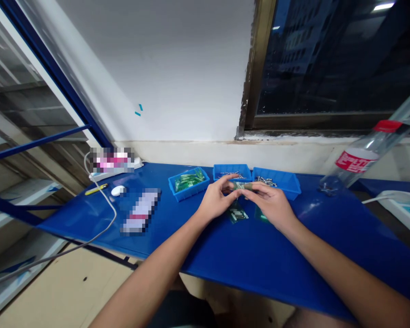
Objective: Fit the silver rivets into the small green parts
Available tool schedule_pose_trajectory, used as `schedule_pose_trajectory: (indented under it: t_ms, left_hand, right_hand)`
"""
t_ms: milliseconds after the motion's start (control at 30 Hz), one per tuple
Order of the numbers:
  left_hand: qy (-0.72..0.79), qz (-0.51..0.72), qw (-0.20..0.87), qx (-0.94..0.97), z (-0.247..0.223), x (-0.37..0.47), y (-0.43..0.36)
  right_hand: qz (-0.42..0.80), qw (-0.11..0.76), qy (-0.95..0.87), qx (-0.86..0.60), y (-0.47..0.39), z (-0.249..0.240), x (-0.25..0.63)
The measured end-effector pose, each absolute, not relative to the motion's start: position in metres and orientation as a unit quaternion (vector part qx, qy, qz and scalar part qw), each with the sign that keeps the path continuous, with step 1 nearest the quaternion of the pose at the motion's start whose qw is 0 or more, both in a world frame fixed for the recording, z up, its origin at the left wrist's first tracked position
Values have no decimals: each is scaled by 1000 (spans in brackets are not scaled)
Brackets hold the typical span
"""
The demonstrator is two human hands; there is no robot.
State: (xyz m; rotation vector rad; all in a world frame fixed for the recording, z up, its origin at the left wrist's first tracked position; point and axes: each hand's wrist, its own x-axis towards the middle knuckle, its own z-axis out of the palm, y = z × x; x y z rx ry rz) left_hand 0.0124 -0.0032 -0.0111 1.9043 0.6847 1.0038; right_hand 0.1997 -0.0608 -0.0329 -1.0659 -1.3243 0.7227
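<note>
My left hand (217,197) and my right hand (271,200) meet over the desk. Between their fingertips they pinch a small greenish clear plastic bag (242,186). Thin metal pieces seem to show in it, too small to make out surely. Just below the hands lies another small bag with short metal pins (238,214). A green bag (262,215) is partly hidden under my right hand. Behind the hands stand a blue bin of thin metal pins (222,169) and a blue bin of metal screw-like parts (290,182). Left of them, another blue bin (187,193) holds green bags.
On the blue desk (208,246) at left lie a pixelated flat object (141,212), a white mouse-like object (118,191), a yellow-handled tool (96,189) and a cable (114,214). A red-capped plastic bottle (358,159) leans at right, near a white power strip (401,209).
</note>
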Motion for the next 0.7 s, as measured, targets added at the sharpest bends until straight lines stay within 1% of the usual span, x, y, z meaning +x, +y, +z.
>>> schedule_pose_trajectory:
  t_ms: [100, 200, 267, 400, 500, 600, 700]
  left_hand:
    - [280, 433, 385, 766, -9, 12, -3]
    - [288, 454, 307, 785, -6, 10, -3]
    - [280, 444, 283, 803, -5, 10, -4]
    - [234, 398, 335, 821, -6, 11, -7]
    - [233, 375, 331, 834, -7, 11, -6]
    - [250, 381, 319, 831, -7, 10, -3]
    - [268, 403, 329, 811, -9, 9, 0]
  right_hand:
    - [338, 613, -524, -486, -63, -29, 201]
    - [314, 623, -495, -518, -65, -26, 204]
    - [299, 625, -487, -532, -66, -26, 204]
    - [330, 615, -506, -507, -68, -25, 199]
    - [352, 598, -530, -487, -71, -22, 195]
    - [355, 593, -534, -486, -71, -22, 195]
    - [337, 610, -526, -488, -68, -25, 197]
